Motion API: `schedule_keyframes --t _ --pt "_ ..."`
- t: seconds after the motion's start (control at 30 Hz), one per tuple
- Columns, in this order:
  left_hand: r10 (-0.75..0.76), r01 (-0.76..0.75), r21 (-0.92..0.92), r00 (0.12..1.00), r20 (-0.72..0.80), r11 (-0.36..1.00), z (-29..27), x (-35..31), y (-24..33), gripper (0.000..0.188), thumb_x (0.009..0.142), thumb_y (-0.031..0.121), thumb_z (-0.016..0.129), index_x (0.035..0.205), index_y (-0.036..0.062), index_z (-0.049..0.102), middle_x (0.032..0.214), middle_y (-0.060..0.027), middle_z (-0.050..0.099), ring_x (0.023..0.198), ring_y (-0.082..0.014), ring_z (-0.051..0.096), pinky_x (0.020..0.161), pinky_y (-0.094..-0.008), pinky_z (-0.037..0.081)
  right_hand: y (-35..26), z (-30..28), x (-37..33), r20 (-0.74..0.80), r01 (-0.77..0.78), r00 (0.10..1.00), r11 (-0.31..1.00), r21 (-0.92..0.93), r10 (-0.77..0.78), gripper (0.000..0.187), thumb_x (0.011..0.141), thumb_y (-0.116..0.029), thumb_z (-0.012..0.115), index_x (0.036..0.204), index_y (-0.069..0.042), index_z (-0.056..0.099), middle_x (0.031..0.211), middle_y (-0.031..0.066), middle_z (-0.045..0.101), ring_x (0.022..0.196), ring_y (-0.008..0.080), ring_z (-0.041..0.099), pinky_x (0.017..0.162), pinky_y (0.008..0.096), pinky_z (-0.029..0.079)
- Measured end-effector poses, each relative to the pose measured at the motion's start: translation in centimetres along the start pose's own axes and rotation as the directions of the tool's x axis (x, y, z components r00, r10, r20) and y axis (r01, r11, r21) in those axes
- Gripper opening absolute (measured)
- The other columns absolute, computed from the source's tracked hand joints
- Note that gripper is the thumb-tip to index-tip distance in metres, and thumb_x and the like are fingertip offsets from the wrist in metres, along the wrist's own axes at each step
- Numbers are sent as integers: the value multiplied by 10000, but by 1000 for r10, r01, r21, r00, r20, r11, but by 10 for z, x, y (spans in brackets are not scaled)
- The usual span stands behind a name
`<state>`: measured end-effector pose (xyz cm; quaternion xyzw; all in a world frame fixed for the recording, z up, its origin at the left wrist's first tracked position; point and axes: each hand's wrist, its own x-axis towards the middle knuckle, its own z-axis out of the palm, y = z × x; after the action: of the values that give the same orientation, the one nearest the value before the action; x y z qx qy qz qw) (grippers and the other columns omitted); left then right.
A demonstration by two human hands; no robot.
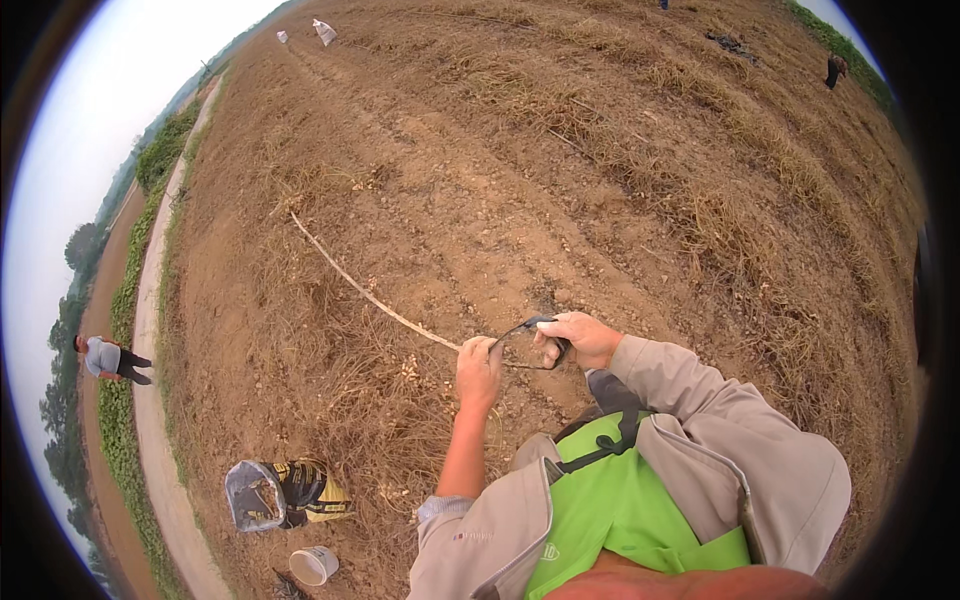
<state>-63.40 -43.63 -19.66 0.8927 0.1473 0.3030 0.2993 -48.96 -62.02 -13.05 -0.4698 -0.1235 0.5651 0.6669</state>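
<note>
In front of my body, a thin black strip (520, 326) makes a narrow loop between my hands. My left hand (478, 375) is closed, pinching the strip's left end between thumb and fingers. Curled fingers of my right hand (578, 340) grip the other end, where a dark part shows under the palm. From beside my left hand a long, slim, pale length (365, 293) runs up and left to the dry plants; I cannot tell whether it is a rope or a pole, or whether it joins the strip.
An open black and yellow sack (330, 497) lies at lower left, near a white bucket (314, 566). Dry plants (370, 430) cover the brown soil. Beyond a pale path (150, 370) at left is a person (103, 357). White sacks (324, 32) stand far off; another person (836, 68) is far right.
</note>
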Motion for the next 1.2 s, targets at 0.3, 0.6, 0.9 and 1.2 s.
schedule_keyframes --t 0.3,0.6,0.9,1.2 --pt "-382 394 54 832 402 917 35 60 24 281 984 279 515 1096 60 650 1019 -238 656 997 -432 611 844 -481 485 -65 -56 79 336 -351 882 936 4 330 578 1045 -495 374 1042 15 644 676 77 664 669 254 661 653 408 542" --pt "-347 303 250 925 156 920 37 104 20 222 981 252 536 1063 78 647 978 -189 674 928 -407 640 806 -482 513 -99 -86 115 334 -362 873 931 -42 355 306 1016 -289 514 986 -16 649 704 50 636 633 191 607 626 371 518" --pt "-344 367 -149 925 162 918 40 139 11 601 941 326 612 1445 65 414 1106 -162 691 968 -330 673 865 -406 511 -130 -54 107 309 -18 934 886 -464 181 282 986 -301 588 926 -31 644 684 22 600 590 143 596 577 303 506" --pt "14 -87 55 647 762 995 60 93 -53 591 867 568 625 1180 69 675 1180 -201 665 1128 -360 613 980 -451 470 -141 -53 5 -75 284 958 954 94 -278 207 1041 -242 506 1065 -45 563 694 18 579 538 115 497 506 280 425"
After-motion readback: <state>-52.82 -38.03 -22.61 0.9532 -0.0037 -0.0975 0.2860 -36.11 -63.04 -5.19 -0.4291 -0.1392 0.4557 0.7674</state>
